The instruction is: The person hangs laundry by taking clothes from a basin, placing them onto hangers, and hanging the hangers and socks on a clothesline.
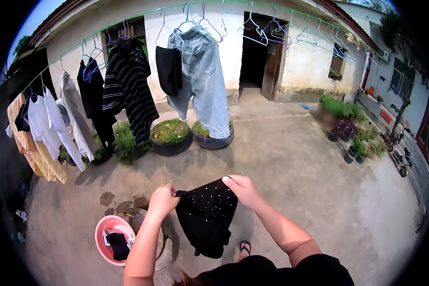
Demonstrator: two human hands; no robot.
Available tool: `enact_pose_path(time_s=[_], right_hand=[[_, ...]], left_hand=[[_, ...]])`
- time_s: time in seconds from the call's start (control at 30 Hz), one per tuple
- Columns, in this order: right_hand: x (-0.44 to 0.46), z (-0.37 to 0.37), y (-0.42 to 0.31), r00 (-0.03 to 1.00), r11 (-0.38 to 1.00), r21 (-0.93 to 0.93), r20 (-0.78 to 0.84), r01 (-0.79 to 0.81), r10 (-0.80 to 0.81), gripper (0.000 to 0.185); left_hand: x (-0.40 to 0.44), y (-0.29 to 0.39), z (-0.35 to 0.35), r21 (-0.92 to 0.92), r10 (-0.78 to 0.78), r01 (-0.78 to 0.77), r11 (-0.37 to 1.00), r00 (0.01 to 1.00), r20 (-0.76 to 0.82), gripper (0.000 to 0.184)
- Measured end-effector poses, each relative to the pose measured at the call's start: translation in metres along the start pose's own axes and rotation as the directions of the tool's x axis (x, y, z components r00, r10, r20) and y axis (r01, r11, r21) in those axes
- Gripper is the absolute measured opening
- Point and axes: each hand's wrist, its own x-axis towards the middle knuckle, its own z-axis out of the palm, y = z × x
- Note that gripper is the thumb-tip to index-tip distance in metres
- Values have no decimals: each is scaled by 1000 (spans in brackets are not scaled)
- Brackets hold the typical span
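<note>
A black garment with small white dots (205, 209) hangs stretched between my two hands, in front of my body. My left hand (164, 199) is closed on its upper left corner. The opposite upper corner is pinched by my right hand (242, 189), thumb on top. The lower part of the cloth droops in folds, so its exact kind cannot be made out. Below and left of my left forearm, a pink basin (100, 234) holds a black cloth (117, 245) and some white cloth, partly hidden by my arm.
A green line (148, 10) crosses overhead with bare hangers (276, 31) on the right. On it hang pale blue jeans (202, 71), a striped black shirt (128, 86) and several lighter clothes. Tyre planters (171, 148) stand underneath. Potted plants (352, 128) and a scooter (403, 159) are at right.
</note>
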Motion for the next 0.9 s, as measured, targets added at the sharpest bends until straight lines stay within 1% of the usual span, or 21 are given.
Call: enact_pose_path(time_s=[0.03, 0.1, 0.13, 0.23, 0.27, 0.33, 0.37, 0.43, 0.47, 0.5, 0.53, 0.57, 0.6, 0.63, 0.67, 0.73, 0.77, 0.8, 0.83, 0.87, 0.9], right_hand=[[2, -7, -3, 1000, 1000, 3, 14, 26, -26, 35], [7, -24, -15, 996, 997, 5, 46, 73, -73, 34], [14, -37, -15, 987, 995, -74, 154, 64, -52, 33], [38, -83, -21, 890, 945, -316, 450, 83, 72, 31], [48, -97, -29, 836, 913, -393, 533, 108, 130, 30], [73, -127, -30, 705, 855, -480, 675, 198, 216, 28], [84, -142, -37, 750, 833, -509, 633, 217, 191, 30], [109, -172, -71, 829, 788, -565, 544, 246, 131, 35], [128, -185, -89, 920, 802, -544, 391, 246, -17, 39], [155, -201, -101, 956, 844, -458, 214, 279, -200, 39], [183, -217, -117, 924, 833, -419, 46, 363, -380, 41], [213, -234, -136, 822, 752, -456, -76, 475, -565, 41], [244, -252, -157, 696, 634, -583, -156, 508, -701, 44], [274, -270, -174, 606, 577, -641, -212, 506, -767, 50], [300, -282, -190, 536, 536, -718, -267, 444, -801, 59], [355, -307, -211, 512, 605, -720, -398, 340, -761, 76], [373, -312, -224, 597, 693, -680, -459, 240, -658, 89], [379, -308, -235, 703, 792, -577, -477, 202, -527, 96], [383, -303, -242, 795, 873, -466, -473, 141, -381, 103], [384, -297, -245, 872, 936, -344, -432, 77, -230, 115], [395, -296, -246, 936, 952, -306, -340, -18, -92, 103]], left_hand=[[12, -2, 6, -138, -62, 71, 988, 996, 70, 15], [36, -1, 15, -386, -155, 237, 891, 960, 234, 12], [47, 3, 20, -611, -24, 168, 773, 971, 236, 11], [77, 46, 30, -820, -2, 191, 539, 974, 226, 10], [87, 62, 33, -859, 3, 243, 450, 962, 273, 11], [110, 91, 45, -912, 67, 191, 364, 971, 230, 11], [119, 106, 50, -933, 96, 166, 320, 974, 206, 11], [137, 140, 60, -938, 112, 32, 345, 991, 75, 7], [148, 149, 67, -915, 120, 2, 403, 991, 56, 6], [156, 157, 74, -888, 130, -25, 458, 991, 39, 5], [161, 166, 78, -870, 156, -52, 490, 987, 29, 4], [167, 171, 83, -838, 158, -24, 546, 985, 75, 6], [172, 174, 91, -855, 163, -10, 518, 983, 88, 6], [176, 176, 99, -870, 167, 4, 493, 981, 100, 6], [181, 175, 104, -854, 155, 5, 520, 983, 99, 7], [188, 169, 108, -854, 151, 8, 520, 983, 101, 7], [191, 167, 108, -856, 146, 15, 517, 984, 105, 7], [195, 165, 107, -865, 136, 25, 501, 985, 107, 9], [196, 163, 105, -873, 125, 39, 486, 986, 113, 12], [201, 159, 103, -881, 119, 48, 471, 986, 118, 17], [204, 154, 103, -878, 106, 51, 476, 988, 116, 16]])
